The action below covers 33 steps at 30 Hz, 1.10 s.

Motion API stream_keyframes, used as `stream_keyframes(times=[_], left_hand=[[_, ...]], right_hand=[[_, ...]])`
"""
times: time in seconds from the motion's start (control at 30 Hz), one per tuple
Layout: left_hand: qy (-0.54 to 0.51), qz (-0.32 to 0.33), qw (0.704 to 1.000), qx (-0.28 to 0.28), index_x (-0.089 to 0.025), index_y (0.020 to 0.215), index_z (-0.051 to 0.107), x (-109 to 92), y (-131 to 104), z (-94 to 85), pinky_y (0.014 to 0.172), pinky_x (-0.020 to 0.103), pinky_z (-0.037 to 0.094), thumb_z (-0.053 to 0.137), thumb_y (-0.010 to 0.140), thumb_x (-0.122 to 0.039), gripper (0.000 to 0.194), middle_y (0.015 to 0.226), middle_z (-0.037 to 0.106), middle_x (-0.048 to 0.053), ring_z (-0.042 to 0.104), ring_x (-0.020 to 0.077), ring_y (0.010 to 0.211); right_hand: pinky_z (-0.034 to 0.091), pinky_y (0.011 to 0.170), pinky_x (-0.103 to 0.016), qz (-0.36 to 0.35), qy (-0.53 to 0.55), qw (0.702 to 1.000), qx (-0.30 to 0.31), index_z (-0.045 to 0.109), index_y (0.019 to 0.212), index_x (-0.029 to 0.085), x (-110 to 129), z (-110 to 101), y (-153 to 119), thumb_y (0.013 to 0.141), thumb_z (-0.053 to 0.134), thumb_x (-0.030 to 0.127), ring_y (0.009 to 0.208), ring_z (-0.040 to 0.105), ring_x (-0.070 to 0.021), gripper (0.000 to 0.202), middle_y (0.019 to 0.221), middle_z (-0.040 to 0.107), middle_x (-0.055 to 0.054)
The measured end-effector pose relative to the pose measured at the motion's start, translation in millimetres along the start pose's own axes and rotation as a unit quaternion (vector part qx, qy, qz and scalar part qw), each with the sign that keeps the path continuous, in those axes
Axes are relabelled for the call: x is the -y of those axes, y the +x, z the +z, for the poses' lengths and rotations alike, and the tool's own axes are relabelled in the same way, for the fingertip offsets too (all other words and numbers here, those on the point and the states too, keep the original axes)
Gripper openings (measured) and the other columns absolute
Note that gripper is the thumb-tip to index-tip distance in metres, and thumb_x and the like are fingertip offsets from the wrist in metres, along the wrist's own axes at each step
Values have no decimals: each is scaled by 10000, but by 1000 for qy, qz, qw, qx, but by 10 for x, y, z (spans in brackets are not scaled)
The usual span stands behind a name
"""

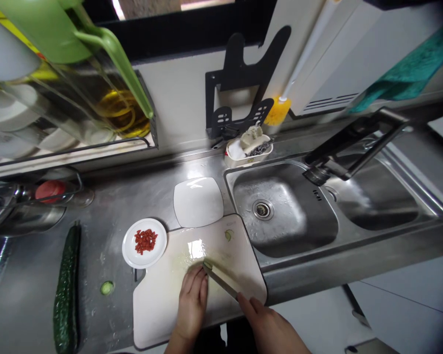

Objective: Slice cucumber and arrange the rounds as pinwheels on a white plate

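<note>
— Two hands at work on our white cutting board (162, 305): what do we have in them?

— Our right hand (269, 327) is closed around the handle of a knife (221, 279), the blade slanting up and left across the board, its tip at the fingertips of our left hand (192, 300). That left hand lies palm down, fingers curled flat against the board; whether it pins anything beneath it we cannot tell, though a sliver of pale green shows right at the knife tip.

— And around the board?

— Just beside its upper left corner, a small round white plate (131, 246) with a heap of red pieces (145, 241). Touching the board's far edge, a square white plate (198, 201). On the steel counter (107, 206) to our left, a whole dark cucumber (66, 290) lies lengthwise, and between it and the board sits one cut cucumber slice (107, 287).

— To our right?

— A double steel sink (317, 236) with a dark tap (350, 147) swung over it, a small tub of scrubbers (248, 146) at its back rim.
</note>
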State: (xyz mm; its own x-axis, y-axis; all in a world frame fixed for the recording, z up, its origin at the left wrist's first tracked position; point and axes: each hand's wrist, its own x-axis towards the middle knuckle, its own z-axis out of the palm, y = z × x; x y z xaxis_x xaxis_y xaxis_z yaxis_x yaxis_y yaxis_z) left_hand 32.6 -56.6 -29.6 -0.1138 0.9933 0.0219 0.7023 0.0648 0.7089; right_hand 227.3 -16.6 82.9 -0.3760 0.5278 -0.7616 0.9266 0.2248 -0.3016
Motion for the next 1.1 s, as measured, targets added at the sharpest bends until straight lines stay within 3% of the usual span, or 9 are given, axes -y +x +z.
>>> stream_keyframes(times=[0.4,0.63,1.1], left_hand=[[10,2,1000,1,-211,1077,613,14,-5,9,997,405,460,415,905,-217,263,1145,638,62,568,196,1105],[20,16,1000,-3,-193,1087,605,16,4,2,977,411,479,416,904,-194,264,1132,641,66,571,194,1097],[40,27,999,-12,-190,1051,620,16,12,-3,977,395,479,440,891,-174,241,1107,654,62,585,188,1082]], right_hand=[[448,624,-243,12,-7,1000,24,480,1274,219,55,-155,17,711,272,-93,808,665,-207,677,1050,660,-94],[466,653,-252,-7,3,1000,-10,498,1251,193,64,-149,27,741,298,-70,823,665,-212,608,1040,663,-105],[467,667,-254,1,-3,1000,6,549,1172,182,165,-258,102,765,311,-57,831,661,-216,529,1017,670,-96]])
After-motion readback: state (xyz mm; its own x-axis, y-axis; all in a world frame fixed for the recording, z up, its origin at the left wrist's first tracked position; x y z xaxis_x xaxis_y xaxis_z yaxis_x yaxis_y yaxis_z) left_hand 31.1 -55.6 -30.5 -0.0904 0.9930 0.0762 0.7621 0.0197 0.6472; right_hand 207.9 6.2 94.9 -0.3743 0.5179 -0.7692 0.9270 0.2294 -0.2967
